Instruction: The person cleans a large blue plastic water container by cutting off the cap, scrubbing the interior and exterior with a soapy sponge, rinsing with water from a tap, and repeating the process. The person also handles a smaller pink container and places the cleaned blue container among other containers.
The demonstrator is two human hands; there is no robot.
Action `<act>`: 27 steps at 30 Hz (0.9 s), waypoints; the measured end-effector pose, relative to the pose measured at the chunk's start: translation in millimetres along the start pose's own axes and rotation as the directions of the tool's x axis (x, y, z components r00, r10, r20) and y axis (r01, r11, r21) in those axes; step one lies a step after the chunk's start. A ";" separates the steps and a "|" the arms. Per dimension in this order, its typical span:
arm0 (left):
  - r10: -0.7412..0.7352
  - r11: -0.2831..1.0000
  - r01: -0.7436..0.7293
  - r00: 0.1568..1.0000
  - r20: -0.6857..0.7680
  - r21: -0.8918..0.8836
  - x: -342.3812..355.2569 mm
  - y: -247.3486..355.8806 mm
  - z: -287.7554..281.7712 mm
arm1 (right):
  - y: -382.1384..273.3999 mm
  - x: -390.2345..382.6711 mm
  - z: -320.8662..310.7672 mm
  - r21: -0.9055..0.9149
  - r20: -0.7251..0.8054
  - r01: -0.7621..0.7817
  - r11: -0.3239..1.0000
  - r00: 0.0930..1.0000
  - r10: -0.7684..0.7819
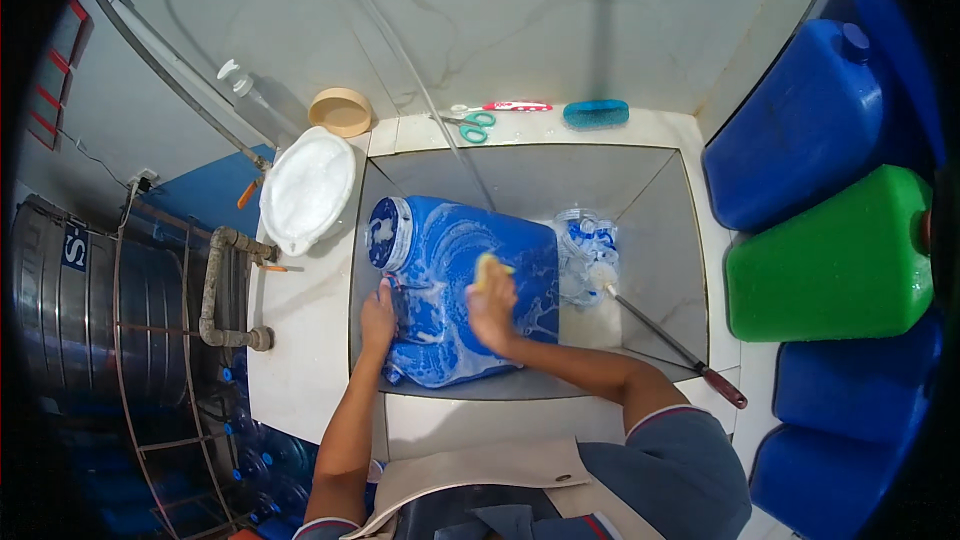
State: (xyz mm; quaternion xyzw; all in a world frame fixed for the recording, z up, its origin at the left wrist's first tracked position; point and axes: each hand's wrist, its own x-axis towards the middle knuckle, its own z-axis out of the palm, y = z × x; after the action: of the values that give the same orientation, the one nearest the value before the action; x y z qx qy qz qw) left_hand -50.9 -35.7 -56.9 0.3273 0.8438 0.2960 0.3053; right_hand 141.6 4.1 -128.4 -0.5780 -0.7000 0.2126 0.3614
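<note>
Blue can (pixel 462 285), soapy, lies on its side in the sink (pixel 660 270). Our left hand (pixel 377 317) grips its near-left edge; our right hand (pixel 492 302) closes on a yellow sponge (pixel 487 265). We should brace firmly and scrub in overlapping strokes toward the mouth.

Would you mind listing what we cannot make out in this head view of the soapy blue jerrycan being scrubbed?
- Yellow sponge: mostly hidden under the right hand.
- Blue jerrycan: its underside lies against the sink, and foam veils its surface.
- Left hand: fingertips curl behind the jerrycan's edge.
- Long-handled brush: its head is buried among clear wrappers.
</note>
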 end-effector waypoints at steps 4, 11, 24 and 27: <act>0.013 1.000 -0.013 1.000 -0.016 -0.001 -1.4 -1.8 2.0 | -65.6 73.5 -11.3 -0.008 0.039 0.466 0.885 0.884 -0.466; 0.052 0.995 -0.047 0.997 -0.049 0.083 14.1 -19.4 7.4 | -81.3 95.9 6.7 -0.045 -0.037 0.350 0.936 0.935 -0.351; -0.042 0.996 0.043 0.999 -0.018 0.073 8.1 -2.2 4.9 | 166.2 -4.4 38.4 -0.356 -0.127 -0.098 0.929 0.990 0.056; -0.021 0.993 0.028 0.997 -0.068 0.111 17.3 -41.8 10.3 | 54.9 -66.0 4.1 0.222 0.084 -0.066 0.973 0.995 0.048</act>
State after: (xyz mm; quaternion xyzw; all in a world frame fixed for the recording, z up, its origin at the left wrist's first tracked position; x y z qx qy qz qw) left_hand -69.5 -45.5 -98.2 0.3233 0.8728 0.2553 0.2616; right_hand 179.3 -45.7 -187.5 -0.5447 -0.6683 0.3228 0.3905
